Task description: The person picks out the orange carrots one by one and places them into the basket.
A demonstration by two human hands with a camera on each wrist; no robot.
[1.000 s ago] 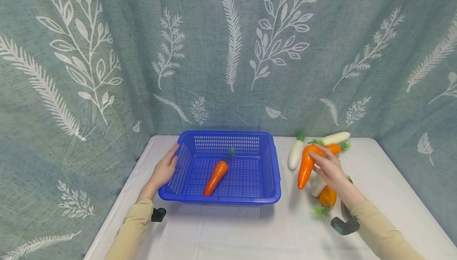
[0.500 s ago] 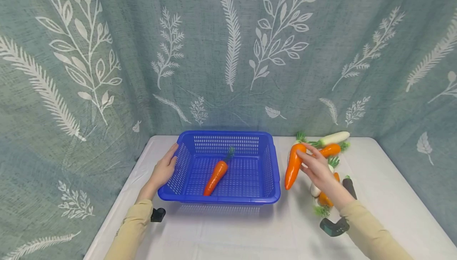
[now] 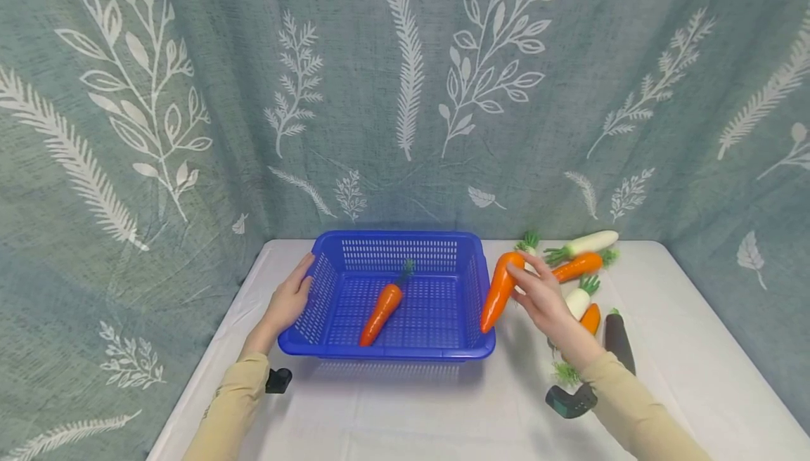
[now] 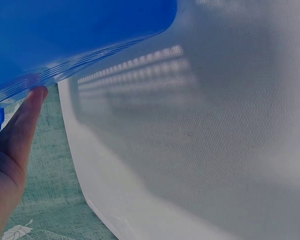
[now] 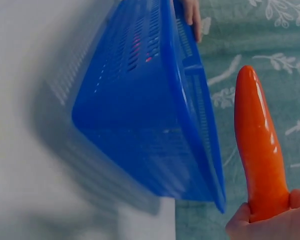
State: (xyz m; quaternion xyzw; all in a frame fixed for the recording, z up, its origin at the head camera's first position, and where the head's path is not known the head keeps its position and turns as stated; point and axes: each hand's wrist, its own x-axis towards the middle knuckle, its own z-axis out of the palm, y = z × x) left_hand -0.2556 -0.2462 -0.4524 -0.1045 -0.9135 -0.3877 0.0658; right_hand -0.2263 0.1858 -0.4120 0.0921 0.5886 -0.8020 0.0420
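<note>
At blue basket (image 3: pixel 387 353), right hand (image 3: pixel 545 297) gripping carrot (image 3: pixel 498 294), left hand (image 3: pixel 288 302) straight-fingered against rim (image 3: pixel 291 343)

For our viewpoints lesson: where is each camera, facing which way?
Head: head-worn, facing forward and down at basket; left hand, right hand and sleeves show.
Left wrist: worn there, facing the basket's outside and table; left hand shows.
Right wrist: worn there, facing basket and held carrot; parts of both hands show.
Head and right wrist share that carrot.
</note>
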